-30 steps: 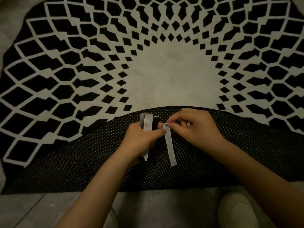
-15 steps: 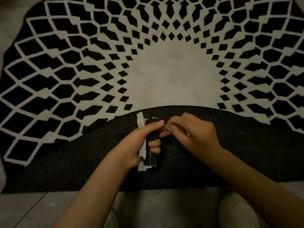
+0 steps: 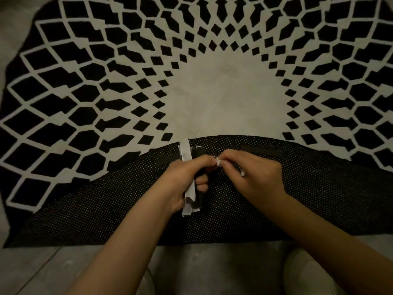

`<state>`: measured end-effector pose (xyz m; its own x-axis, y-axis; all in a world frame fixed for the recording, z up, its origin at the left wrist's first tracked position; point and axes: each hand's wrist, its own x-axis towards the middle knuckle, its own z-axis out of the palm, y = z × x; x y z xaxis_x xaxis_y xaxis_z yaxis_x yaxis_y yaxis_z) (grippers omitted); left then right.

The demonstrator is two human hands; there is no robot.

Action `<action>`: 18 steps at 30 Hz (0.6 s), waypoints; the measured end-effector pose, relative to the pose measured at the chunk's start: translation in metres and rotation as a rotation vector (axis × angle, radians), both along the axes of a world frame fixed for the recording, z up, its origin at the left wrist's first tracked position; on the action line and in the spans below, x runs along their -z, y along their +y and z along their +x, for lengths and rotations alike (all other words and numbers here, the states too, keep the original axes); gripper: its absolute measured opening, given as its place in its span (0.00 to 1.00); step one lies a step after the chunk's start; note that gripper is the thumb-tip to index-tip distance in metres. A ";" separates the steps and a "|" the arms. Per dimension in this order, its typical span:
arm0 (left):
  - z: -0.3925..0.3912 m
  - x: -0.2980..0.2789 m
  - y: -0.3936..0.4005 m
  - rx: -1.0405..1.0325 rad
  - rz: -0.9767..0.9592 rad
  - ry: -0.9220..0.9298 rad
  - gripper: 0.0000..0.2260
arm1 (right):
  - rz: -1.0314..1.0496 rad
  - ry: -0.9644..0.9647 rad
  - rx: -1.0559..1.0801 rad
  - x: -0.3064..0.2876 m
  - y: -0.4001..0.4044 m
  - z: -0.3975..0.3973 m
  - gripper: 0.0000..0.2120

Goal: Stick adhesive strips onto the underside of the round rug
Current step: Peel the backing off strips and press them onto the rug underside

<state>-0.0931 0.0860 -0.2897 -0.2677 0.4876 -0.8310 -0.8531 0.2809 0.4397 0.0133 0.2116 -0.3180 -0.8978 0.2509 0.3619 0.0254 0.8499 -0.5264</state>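
Gripping a bundle of white-backed and black adhesive strips, the left hand has its fingers curled round the middle of the bundle, so that the ends stick out towards 12 and 6 o'clock. Just beside it at 3 o'clock, the right hand keeps a narrow grip: thumb and forefinger pinch a small white strip end close to the left fingertips. Both hands hover over the folded-back black dotted underside of the round black-and-cream patterned rug, which fills the view from 9 through 12 to 3 o'clock. Two black strips lie flat on that underside near the fold edge: one stuck strip at 10 o'clock from the left hand, another stuck strip at 12 o'clock from the right hand. Grey plank floor shows at 6 o'clock, with a pale shoe under the right forearm.
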 end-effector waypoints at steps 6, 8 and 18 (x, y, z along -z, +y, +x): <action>0.002 0.005 0.005 0.029 -0.194 0.286 0.16 | -0.115 -0.035 0.033 -0.001 -0.003 0.000 0.08; 0.001 0.005 0.006 -0.006 -0.187 0.273 0.10 | -0.271 -0.059 0.059 -0.003 -0.005 -0.002 0.07; -0.001 -0.001 0.008 -0.100 -0.070 0.120 0.10 | -1.210 -0.312 0.382 -0.021 -0.013 -0.012 0.07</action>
